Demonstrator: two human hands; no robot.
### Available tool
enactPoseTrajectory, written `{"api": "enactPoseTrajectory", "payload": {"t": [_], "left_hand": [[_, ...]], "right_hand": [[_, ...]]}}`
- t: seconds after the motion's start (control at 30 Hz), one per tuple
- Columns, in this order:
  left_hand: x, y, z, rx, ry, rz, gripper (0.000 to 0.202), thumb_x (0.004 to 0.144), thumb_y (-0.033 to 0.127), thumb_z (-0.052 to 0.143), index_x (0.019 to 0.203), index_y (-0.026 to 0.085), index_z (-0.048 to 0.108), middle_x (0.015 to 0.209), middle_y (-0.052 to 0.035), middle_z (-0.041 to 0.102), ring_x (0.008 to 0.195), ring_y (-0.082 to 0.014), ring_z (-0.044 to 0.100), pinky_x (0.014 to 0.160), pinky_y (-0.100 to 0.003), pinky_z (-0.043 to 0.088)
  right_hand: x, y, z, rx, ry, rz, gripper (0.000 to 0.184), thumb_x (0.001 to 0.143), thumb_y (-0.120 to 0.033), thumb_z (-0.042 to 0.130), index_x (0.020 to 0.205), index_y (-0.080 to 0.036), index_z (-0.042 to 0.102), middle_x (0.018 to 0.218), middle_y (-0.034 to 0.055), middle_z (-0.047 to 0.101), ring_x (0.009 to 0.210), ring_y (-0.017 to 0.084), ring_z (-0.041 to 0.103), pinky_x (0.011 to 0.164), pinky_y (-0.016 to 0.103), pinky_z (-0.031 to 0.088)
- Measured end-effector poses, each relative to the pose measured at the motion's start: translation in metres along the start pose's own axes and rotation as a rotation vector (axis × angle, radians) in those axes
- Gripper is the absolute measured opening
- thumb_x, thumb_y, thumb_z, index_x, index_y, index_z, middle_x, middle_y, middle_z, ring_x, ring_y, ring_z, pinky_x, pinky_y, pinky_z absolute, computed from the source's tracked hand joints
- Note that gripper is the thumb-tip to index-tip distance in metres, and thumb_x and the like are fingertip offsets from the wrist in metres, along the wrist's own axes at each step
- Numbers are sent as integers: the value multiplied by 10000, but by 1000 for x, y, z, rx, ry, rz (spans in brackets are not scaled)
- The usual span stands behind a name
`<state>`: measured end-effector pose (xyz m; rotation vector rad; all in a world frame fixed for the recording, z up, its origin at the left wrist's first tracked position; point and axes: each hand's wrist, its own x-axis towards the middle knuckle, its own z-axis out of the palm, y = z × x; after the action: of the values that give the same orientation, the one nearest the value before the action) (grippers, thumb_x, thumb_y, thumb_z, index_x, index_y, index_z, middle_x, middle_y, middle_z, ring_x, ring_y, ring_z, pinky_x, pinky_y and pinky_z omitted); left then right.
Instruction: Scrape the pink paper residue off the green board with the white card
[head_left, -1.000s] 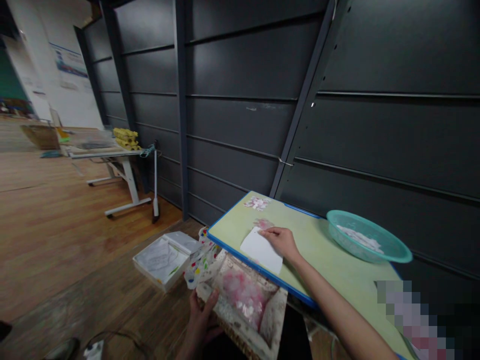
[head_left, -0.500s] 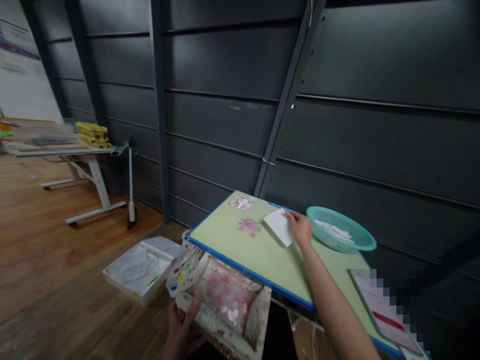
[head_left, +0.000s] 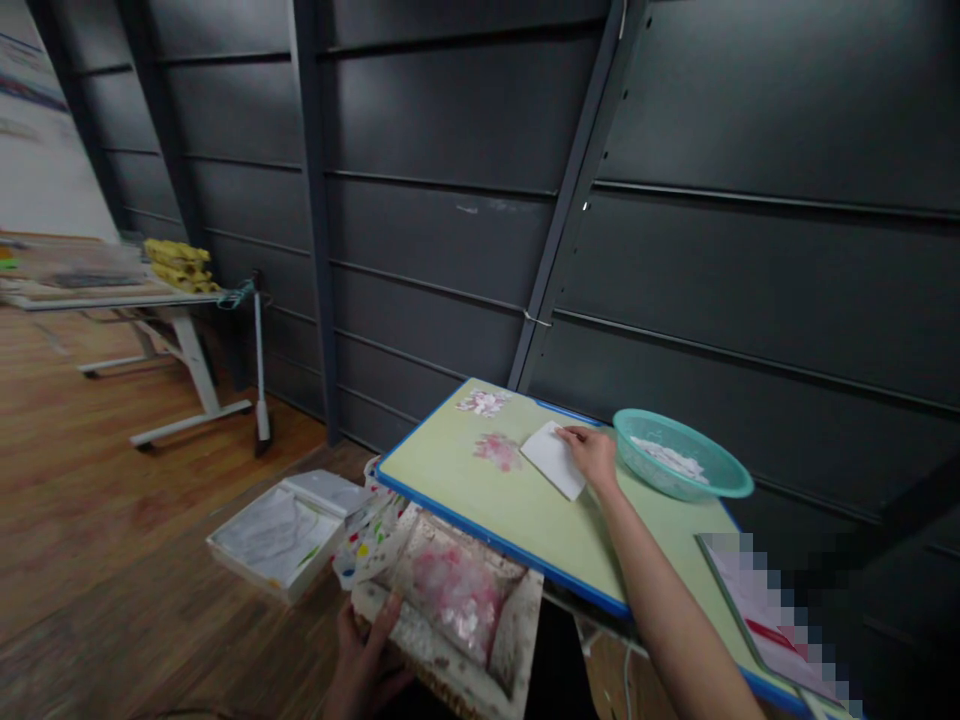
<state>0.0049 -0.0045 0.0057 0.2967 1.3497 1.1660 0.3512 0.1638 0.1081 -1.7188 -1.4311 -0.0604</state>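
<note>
Pinching a white card (head_left: 553,462) by the far edge with the right hand (head_left: 591,457), thumb and fingers pretty much together. Holding the worn box (head_left: 435,642) at the near left with the left hand (head_left: 367,645), half curled, thumb over the rim. Plain and flat, that card, over the desk (head_left: 450,475) between the pink patch (head_left: 497,450) and the green basin (head_left: 718,468). Can't tell whether touching or just above.

- Centre: bare strip of surface (head_left: 517,510) along the front edge, passable up to the right forearm.
- Right of centre: basin (head_left: 724,472) blocks beyond the right hand (head_left: 589,455).
- Behind: dark wall (head_left: 442,290) bars the far side.
</note>
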Motion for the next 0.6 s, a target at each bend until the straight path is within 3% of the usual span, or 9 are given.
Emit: {"api": "enactPoseTrajectory", "payload": {"t": [0.27,0.47,0.6], "left_hand": [[6,-2,-2,-1,-44,-12,1024,522,617,871,1346,361,319,1435,-172,522,735,-238,751,695,-434,617],[0,1,-1,4,-42,-8,974,594,594,844,1363,359,294,1481,-195,471,722,-229,750,702,-437,619],[-2,2,0,10,-33,4,961,572,579,862,1338,346,329,1512,-180,440,818,-241,750,722,-425,621]], "right_hand": [[-1,2,-8,80,-91,31,382,719,-523,633,708,-188,817,781,139,785,709,305,708,632,356,465],[-2,-1,-6,200,-144,70,407,645,-550,672,694,-170,809,744,136,775,681,287,684,607,347,453],[-4,-3,-4,251,-175,90,446,603,-590,709,680,-161,803,701,127,763,647,272,665,588,338,446]]}}
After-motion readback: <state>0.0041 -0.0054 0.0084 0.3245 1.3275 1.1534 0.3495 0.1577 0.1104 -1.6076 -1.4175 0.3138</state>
